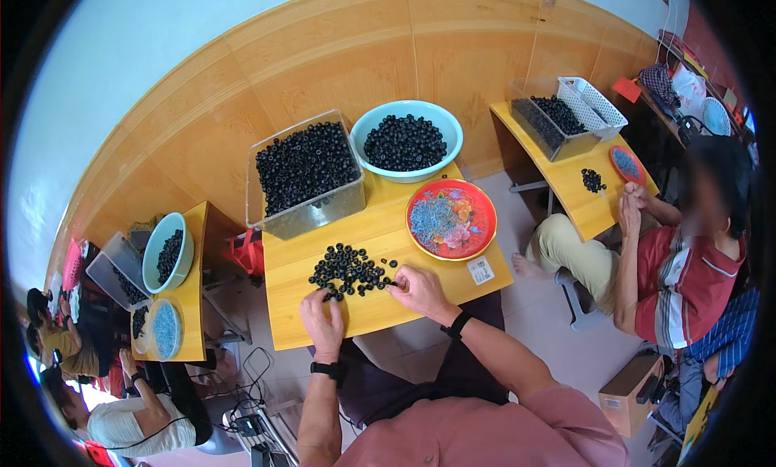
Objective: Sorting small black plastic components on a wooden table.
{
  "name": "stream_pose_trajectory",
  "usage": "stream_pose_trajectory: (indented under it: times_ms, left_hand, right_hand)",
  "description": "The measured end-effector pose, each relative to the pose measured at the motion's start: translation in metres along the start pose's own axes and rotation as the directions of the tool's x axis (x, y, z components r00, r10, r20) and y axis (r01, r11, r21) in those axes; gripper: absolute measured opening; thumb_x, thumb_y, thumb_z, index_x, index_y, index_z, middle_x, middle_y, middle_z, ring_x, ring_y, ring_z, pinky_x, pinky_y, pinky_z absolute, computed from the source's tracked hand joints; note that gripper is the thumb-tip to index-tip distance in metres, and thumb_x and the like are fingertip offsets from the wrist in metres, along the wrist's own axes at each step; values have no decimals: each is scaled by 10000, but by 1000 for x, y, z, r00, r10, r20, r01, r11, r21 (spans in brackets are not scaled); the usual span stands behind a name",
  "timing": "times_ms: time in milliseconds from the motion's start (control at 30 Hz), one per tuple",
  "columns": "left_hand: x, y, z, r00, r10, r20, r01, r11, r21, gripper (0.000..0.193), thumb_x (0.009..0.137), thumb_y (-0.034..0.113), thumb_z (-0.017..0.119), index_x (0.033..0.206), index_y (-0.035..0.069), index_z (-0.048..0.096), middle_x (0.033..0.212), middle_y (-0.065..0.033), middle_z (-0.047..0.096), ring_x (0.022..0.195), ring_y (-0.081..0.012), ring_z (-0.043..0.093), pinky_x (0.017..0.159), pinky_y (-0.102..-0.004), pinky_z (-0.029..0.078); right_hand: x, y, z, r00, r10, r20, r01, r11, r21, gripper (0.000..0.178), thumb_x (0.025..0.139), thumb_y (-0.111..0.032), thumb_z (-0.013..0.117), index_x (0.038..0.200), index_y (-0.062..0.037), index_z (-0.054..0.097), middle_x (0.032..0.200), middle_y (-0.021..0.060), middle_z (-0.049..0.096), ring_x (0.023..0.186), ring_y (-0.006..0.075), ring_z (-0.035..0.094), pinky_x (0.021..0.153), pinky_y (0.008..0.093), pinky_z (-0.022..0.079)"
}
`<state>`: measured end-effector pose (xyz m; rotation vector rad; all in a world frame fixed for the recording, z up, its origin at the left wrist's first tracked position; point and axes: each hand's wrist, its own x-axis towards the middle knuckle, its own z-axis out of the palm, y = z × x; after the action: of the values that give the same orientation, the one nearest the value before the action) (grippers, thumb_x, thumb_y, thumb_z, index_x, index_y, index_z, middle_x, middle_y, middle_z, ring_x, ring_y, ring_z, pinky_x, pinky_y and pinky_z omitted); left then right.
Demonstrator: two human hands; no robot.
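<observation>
Since loose black rings (346, 268) lie near the frame's centre on the worktop (384, 225), likely for easy reach, the right hand (420, 293) bunches its fingers at their right edge and the left hand (323, 326) curls below, whether pinching any I cannot tell.

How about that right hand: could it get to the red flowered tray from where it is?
Very likely yes. The right hand is beside the small black pieces, near the red flowered tray, and only yellow tabletop shows between hand and tray.
</observation>
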<state>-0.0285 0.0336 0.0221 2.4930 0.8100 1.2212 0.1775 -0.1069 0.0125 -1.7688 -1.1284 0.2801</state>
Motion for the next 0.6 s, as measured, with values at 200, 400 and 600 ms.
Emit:
stream_pose_trajectory:
  times_ms: [200, 400, 600]
  left_hand:
    - [-16, 43, 21, 947, 84, 310, 5, 961, -275, 348, 844, 52, 761, 1174, 47, 652, 894, -126, 649, 825, -313, 622, 757, -414, 506]
    - [-23, 57, 41, 911, -179, 372, 319, 878, -357, 255, 856, 21, 732, 1109, 41, 710, 899, -132, 698, 722, -241, 673, 691, -345, 556]
    - [-20, 57, 43, 907, -152, 392, 301, 886, -353, 248, 861, 17, 737, 1106, 36, 703, 914, -134, 706, 730, -236, 679, 694, -338, 559]
  right_hand:
    - [-4, 1, 0, 995, -11, 103, -5, 989, 146, 252, 820, -208, 799, 866, -24, 634, 737, 106, 690, 641, 227, 678, 610, 349, 531]
    - [-2, -1, -4, 966, -106, 237, 64, 982, 179, 241, 822, -196, 778, 872, -10, 633, 732, 123, 676, 642, 234, 671, 623, 354, 526]
    - [-1, -4, -10, 966, -44, 253, -11, 977, 211, 276, 853, -255, 770, 874, -5, 654, 762, 148, 701, 680, 276, 692, 631, 384, 527]
